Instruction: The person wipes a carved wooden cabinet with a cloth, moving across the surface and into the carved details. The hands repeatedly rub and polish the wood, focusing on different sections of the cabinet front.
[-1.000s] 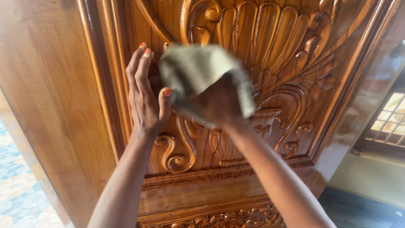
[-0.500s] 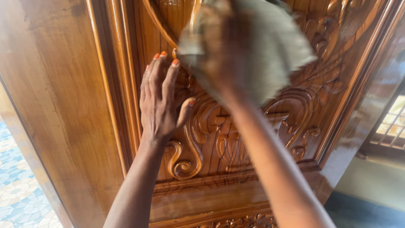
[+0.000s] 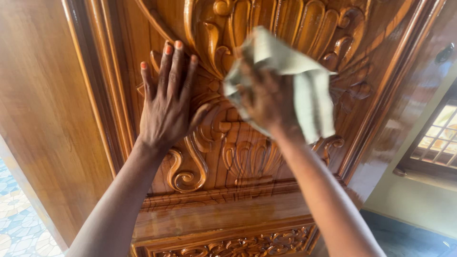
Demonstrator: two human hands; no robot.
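Note:
A glossy brown wooden door with a carved panel of scrolls and shell shapes fills the view. My left hand lies flat on the carving with its fingers spread, left of the panel's middle. My right hand presses a pale greenish cloth against the carving near the panel's centre. The cloth drapes over the hand and hangs down on its right side.
A raised moulded frame borders the carved panel. A second carved strip runs along the bottom. Patterned floor tiles show at lower left. A window with a grille and a pale wall are at the right.
My right hand with the cloth swept up the carving, then came back down toward the centre. My left hand shifted a little and now rests flat with its fingers spread.

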